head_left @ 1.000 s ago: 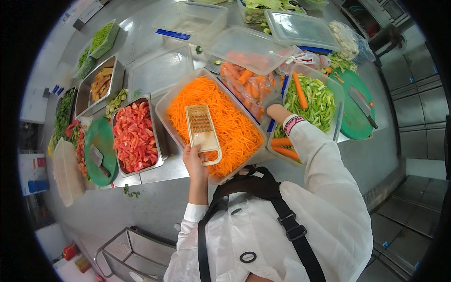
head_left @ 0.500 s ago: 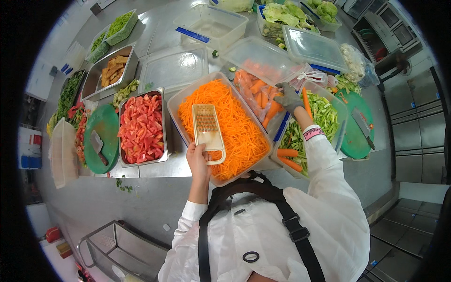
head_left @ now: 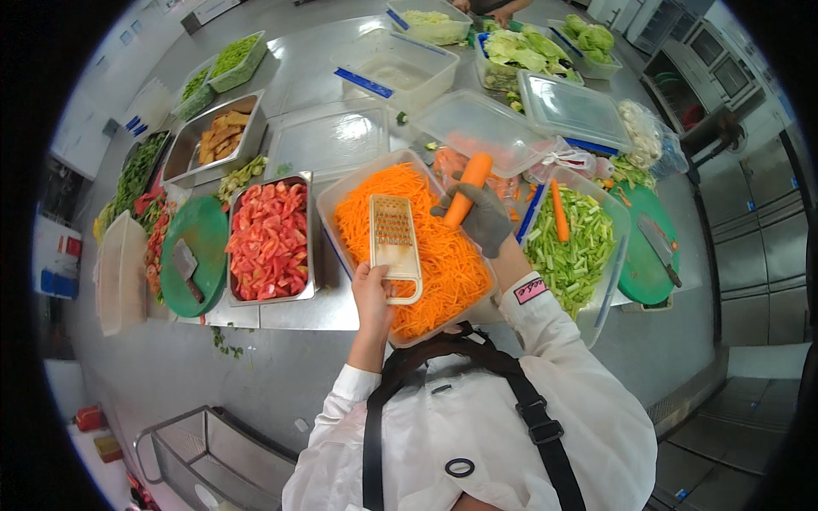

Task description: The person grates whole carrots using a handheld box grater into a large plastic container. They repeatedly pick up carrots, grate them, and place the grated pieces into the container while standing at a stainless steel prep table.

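Observation:
My left hand point(head_left: 373, 296) is closed around the handle end of a cream-coloured flat grater point(head_left: 394, 247). The grater lies tilted over a clear tub heaped with shredded carrot point(head_left: 447, 281). My right hand point(head_left: 487, 220), in a grey glove, grips a thick whole carrot point(head_left: 469, 189) above the tub's right side, near the grater. Behind it, a plastic bag of whole carrots point(head_left: 449, 162) is partly hidden by the hand and by a clear lid point(head_left: 481, 128).
A tub of chopped green stalks point(head_left: 575, 268) with a carrot point(head_left: 560, 213) on top stands at right, beside a green board with a knife point(head_left: 658, 243). At left are a steel pan of cut tomatoes point(head_left: 268, 238) and another green board point(head_left: 196, 238). Another person's hands point(head_left: 503, 10) show at the far edge.
My right hand has come left and nearer from the carrot bag, now with a carrot in its grip. The left hand and grater have shifted slightly right in the picture.

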`<state>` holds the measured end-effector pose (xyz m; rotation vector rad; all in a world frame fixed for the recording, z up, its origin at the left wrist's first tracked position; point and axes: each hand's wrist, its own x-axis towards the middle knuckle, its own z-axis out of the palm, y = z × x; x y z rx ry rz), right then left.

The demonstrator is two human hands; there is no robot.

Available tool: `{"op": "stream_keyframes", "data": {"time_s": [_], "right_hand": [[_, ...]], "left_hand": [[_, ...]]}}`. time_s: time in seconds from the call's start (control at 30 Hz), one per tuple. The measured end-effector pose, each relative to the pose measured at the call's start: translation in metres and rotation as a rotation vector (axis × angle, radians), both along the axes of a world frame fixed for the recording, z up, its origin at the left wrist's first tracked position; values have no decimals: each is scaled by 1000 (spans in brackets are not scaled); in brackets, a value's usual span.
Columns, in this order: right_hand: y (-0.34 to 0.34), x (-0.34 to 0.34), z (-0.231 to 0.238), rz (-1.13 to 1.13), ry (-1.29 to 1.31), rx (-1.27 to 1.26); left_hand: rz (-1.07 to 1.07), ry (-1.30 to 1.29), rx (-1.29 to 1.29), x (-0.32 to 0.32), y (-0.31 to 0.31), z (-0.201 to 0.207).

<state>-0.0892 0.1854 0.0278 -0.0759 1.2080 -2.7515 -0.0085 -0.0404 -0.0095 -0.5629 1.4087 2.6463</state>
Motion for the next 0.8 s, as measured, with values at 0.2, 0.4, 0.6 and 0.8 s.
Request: {"op": "stream_keyframes", "data": {"time_s": [0.2,0.4,0.6,0.8], "right_hand": [[-42,12,26,-28,374,786],[-59,29,48,-19,490,854],[-53,31,51,249,113,704],[-50,49,38,304,-65,660]], "left_hand": [[34,18,19,9,-12,4],[35,39,19,14,-18,6],[46,11,61,15,-13,7],[46,7,51,16,-9,10]]}}
